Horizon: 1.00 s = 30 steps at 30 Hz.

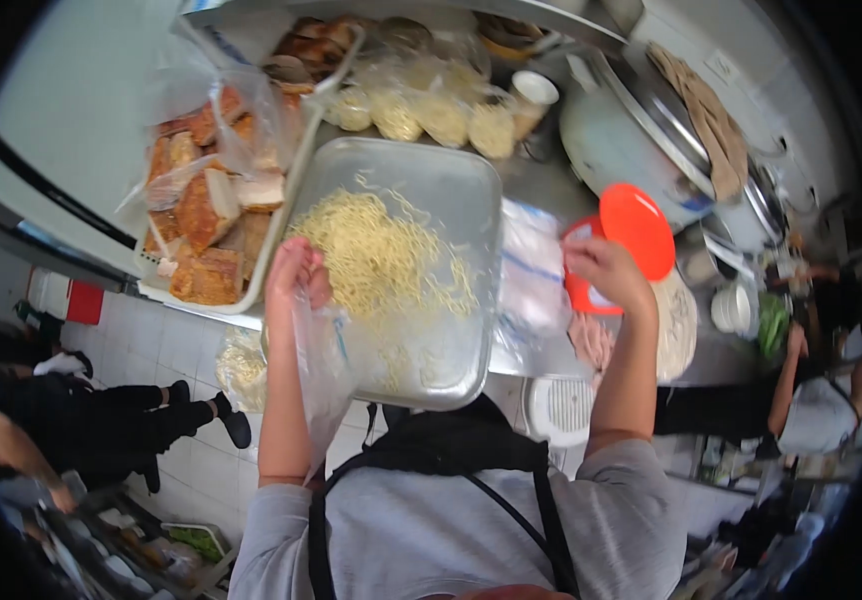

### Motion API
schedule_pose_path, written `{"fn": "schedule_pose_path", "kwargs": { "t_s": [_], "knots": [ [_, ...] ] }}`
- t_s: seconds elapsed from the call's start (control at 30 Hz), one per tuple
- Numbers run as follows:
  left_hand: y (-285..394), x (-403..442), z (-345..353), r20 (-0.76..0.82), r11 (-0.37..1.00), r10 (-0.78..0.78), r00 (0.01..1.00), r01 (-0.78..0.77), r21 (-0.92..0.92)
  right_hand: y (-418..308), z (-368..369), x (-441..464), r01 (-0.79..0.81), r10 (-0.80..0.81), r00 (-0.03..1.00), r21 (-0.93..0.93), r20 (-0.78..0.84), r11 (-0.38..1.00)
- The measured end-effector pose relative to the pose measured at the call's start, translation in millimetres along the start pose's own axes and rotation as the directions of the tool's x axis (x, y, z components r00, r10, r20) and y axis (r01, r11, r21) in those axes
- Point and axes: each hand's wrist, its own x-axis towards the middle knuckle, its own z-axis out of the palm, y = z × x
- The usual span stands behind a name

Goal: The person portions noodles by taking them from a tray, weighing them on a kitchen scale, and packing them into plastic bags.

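Note:
My left hand [299, 272] is closed around the top of a clear plastic bag [323, 365], which hangs down along my forearm. Just right of that hand, a heap of yellow noodles [366, 245] lies in a metal tray [421, 385], with loose strands scattered toward its near side. My right hand [599, 268] is at a red tub [583, 293], fingers curled in at its opening; what they grip, if anything, is hidden. The tub's round red lid [639, 230] stands tilted beside it. Between tray and tub lies a stack of clear plastic bags [533, 265].
Roasted meat pieces [206, 215] fill a crate on the left. Bagged noodles [394, 115] and a paper cup [531, 98] line the back. A large pot [611, 140] with a cloth [706, 130] stands back right. Other people work at both sides.

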Motion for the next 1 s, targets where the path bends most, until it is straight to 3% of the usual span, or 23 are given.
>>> {"fn": "schedule_pose_path", "kwargs": {
  "t_s": [0.07,0.1,0.17,0.2,0.27,0.33,0.37,0.47,0.5,0.57,0.6,0.63,0.67,0.7,0.73,0.8,0.83,0.93,1.0],
  "knots": [
    [-3,8,9,0.099,0.994,-0.019,0.995,0.029,-0.101,24,-3,-68,-0.32,0.331,0.943,-0.182,0.034,0.93],
    [-4,11,14,0.149,0.984,-0.034,0.988,0.059,-0.169,26,1,-89,-0.487,0.537,0.839,-0.321,0.087,0.812],
    [-5,24,18,0.322,0.939,-0.041,0.946,0.147,-0.311,73,23,-141,-0.556,0.608,0.794,-0.422,-0.015,0.716],
    [-9,30,22,0.362,0.92,-0.057,0.931,0.189,-0.342,124,46,-171,-0.495,0.483,0.865,-0.393,-0.138,0.775],
    [-13,36,31,0.425,0.882,-0.068,0.903,0.253,-0.397,132,72,-177,-0.568,0.447,0.806,-0.296,-0.387,0.768],
    [-20,42,39,0.452,0.855,-0.066,0.889,0.284,-0.433,140,86,-170,-0.583,0.358,0.766,-0.343,-0.534,0.736],
    [-24,43,43,0.468,0.841,-0.063,0.882,0.299,-0.451,142,84,-168,-0.476,0.211,0.798,-0.376,-0.565,0.795],
    [-30,43,51,0.407,0.835,-0.062,0.911,0.271,-0.479,107,52,-146,-0.683,0.618,0.727,-0.404,-0.298,0.609],
    [-31,44,58,0.324,0.857,-0.026,0.946,0.189,-0.48,81,49,-139,-0.653,0.531,0.757,-0.471,-0.381,0.593],
    [-37,43,69,0.137,0.884,0.064,0.989,0.008,-0.467,45,49,-118,-0.319,0.167,0.928,-0.476,-0.334,0.819],
    [-43,39,85,-0.04,0.915,0.123,0.992,-0.129,-0.382,29,55,-106,-0.111,-0.038,0.954,-0.468,-0.298,0.877],
    [-48,35,109,-0.218,0.927,0.195,0.956,-0.252,-0.277,8,68,-93,-0.046,0.042,0.989,-0.022,-0.14,0.999],
    [-52,29,126,-0.227,0.912,0.275,0.934,-0.328,-0.247,-11,82,-82,-0.074,0.052,0.997,0.425,0.063,0.902],
    [-59,29,135,-0.185,0.891,0.337,0.923,-0.376,-0.253,-20,97,-75,-0.085,-0.106,0.97,0.711,0.22,0.698],
    [-64,28,145,-0.184,0.886,0.367,0.912,-0.403,-0.229,-25,110,-68,-0.24,-0.078,0.945,0.832,0.319,0.501],
    [-61,16,162,-0.14,0.862,0.388,0.911,-0.413,-0.296,-28,139,-57,-0.545,-0.071,0.835,0.837,0.546,0.036],
    [-61,15,159,-0.097,0.853,0.437,0.894,-0.446,-0.272,-20,150,-50,-0.615,-0.088,0.784,0.788,0.614,0.018],
    [-59,16,134,0.011,0.834,0.426,0.905,-0.388,-0.393,-47,158,-48,-0.545,-0.162,0.816,0.832,0.555,0.103],
    [-61,18,114,-0.119,0.818,0.386,0.915,-0.399,-0.414,-41,151,-36,-0.437,-0.034,0.891,0.877,0.452,0.201]
  ]
}}
